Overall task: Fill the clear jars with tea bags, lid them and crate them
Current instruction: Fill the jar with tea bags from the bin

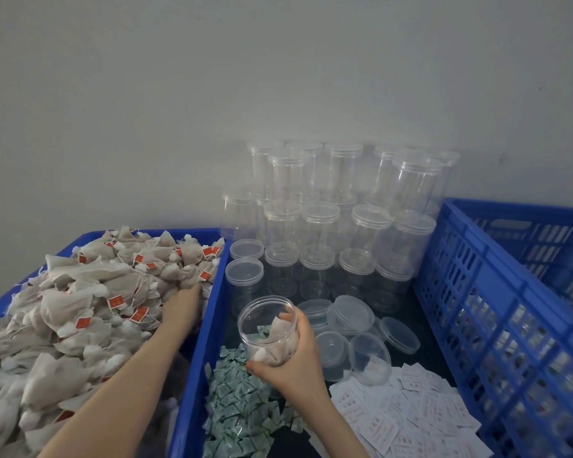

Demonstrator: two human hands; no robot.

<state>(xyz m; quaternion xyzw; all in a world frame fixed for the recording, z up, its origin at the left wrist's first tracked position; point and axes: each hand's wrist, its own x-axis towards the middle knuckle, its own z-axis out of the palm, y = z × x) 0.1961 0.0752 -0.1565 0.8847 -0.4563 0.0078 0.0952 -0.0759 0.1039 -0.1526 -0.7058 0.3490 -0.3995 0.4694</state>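
Here the right hand [290, 360] grips a clear jar [268, 328] from below and behind, fingers curled round its lower wall, with the open mouth tilted toward the camera. A few tea bags [280, 327] already lie inside it. The jar is held over the near part of the dark work surface [411, 312], just above a heap of small green-printed sachets [242, 408].

The left hand [182, 307] reaches into the blue tray [205, 345] at the left, which is piled high with tea bags bearing red tags [80, 312]. Its fingers are buried among the bags, so I cannot tell whether they are closed on any.

Behind the held jar, lidded empty jars [331, 226] stand stacked in tiers against the grey wall [278, 77]. Two more jars without lids [244, 276] stand just beside the tray's edge. Loose clear lids [354, 328] lie scattered to the right of the held jar, some overlapping. Near them, white paper slips with red print [401, 418] spread across the surface.

On the far right sits a blue slatted crate [477, 309]; shapes that look like filled jars show through its side, though the blur makes that uncertain.
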